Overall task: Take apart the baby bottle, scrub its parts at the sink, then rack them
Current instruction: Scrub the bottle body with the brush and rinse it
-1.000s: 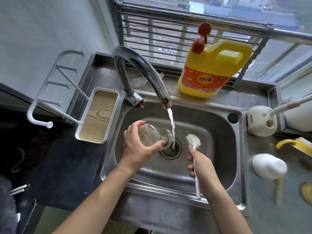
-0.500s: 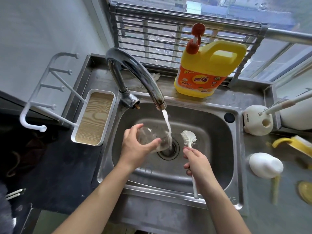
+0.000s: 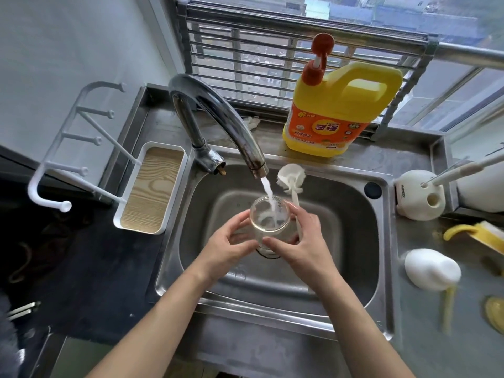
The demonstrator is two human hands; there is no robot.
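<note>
Bottle (image 3: 268, 222): clear, upright, mouth open, held over the sink (image 3: 387, 241) drain under the tap (image 3: 215, 115); the water stream falls into it.
Left hand (image 3: 226, 249): fingers curled round the bottle's left side.
Right hand (image 3: 302, 244): grips the bottle's right side, with the brush (image 3: 291, 175) handle pinned against it, white head pointing up.
Drying rack (image 3: 81, 148): left of the sink.
Yellow detergent jug (image 3: 341, 113): behind the sink.

Between left hand (image 3: 229, 249) and right hand (image 3: 302, 241), over sink (image 3: 351, 203) basin: bottle (image 3: 268, 222). Directly behind both hands, faucet (image 3: 231, 124) spout. Brush (image 3: 290, 175) head just beyond right hand. Drying rack (image 3: 152, 189) well left of left hand. Detergent jug (image 3: 335, 118) far behind.
</note>
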